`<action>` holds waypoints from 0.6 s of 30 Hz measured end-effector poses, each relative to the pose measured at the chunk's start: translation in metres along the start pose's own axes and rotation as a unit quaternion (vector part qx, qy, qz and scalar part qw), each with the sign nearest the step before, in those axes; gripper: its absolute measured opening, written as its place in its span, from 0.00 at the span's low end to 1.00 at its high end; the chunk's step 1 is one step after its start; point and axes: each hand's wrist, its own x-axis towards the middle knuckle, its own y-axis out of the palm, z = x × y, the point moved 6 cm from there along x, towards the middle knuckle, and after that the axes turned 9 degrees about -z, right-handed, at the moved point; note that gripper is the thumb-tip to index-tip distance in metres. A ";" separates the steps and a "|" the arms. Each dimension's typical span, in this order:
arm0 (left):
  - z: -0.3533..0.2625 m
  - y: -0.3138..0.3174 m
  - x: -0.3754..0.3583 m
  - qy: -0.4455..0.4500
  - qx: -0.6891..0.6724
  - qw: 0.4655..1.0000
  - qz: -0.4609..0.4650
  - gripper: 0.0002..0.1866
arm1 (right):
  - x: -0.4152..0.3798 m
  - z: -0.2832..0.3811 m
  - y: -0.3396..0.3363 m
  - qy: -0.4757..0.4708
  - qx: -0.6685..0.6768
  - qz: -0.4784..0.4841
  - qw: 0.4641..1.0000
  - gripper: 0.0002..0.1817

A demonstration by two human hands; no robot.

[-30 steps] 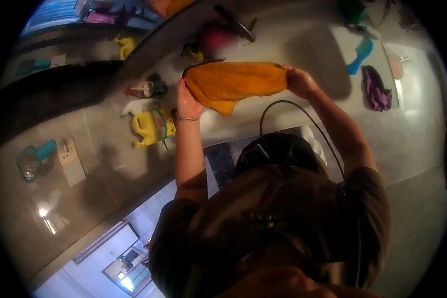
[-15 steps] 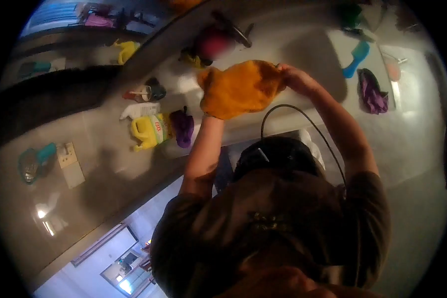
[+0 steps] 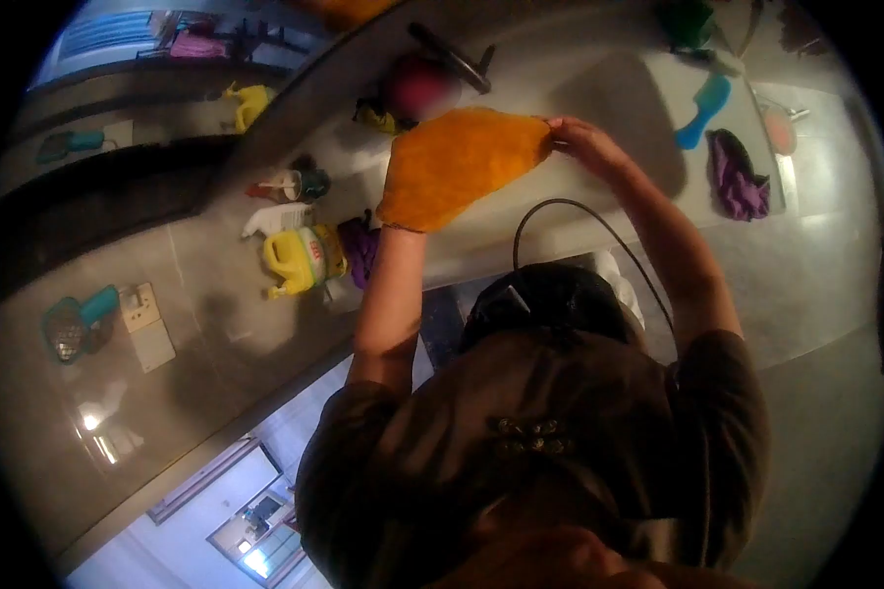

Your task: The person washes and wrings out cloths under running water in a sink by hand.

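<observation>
An orange cloth is spread taut between my hands above the pale basin. My left hand is covered by it; only the left forearm shows, coming up under the cloth's lower left edge, so the fingers are hidden. At the cloth's right corner, my right hand pinches the fabric between thumb and fingers. Behind the cloth are a dark tap and a blurred red round thing. A yellow bottle lies beside a purple cloth, just left of my left forearm.
A blue brush-like tool and a crumpled purple cloth lie on the right ledge. A white spray-type bottle and a dark cup-like item stand left. A teal-handled item is by a wall socket. A dark hose arcs near my waist.
The orange cloth has gone from bunched and rounded to flatter and stretched. My left forearm has shifted slightly left, while my right hand keeps its corner, a little higher.
</observation>
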 end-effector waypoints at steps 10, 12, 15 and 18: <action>-0.004 -0.046 -0.014 0.074 0.081 0.993 -0.039 0.23 | 0.064 0.055 -0.022 -0.182 -0.393 -0.078 0.898 0.22; -0.002 -0.055 -0.024 0.089 0.155 0.983 -0.042 0.23 | 0.083 0.072 -0.008 -0.170 -0.426 -0.106 0.882 0.25; 0.033 -0.067 -0.055 0.057 0.163 0.979 -0.104 0.23 | 0.099 0.103 0.032 -0.285 -0.517 -0.112 0.800 0.28; 0.015 -0.066 -0.054 -0.008 0.311 0.950 -0.029 0.23 | 0.117 0.108 0.058 -0.333 -0.593 -0.096 0.726 0.32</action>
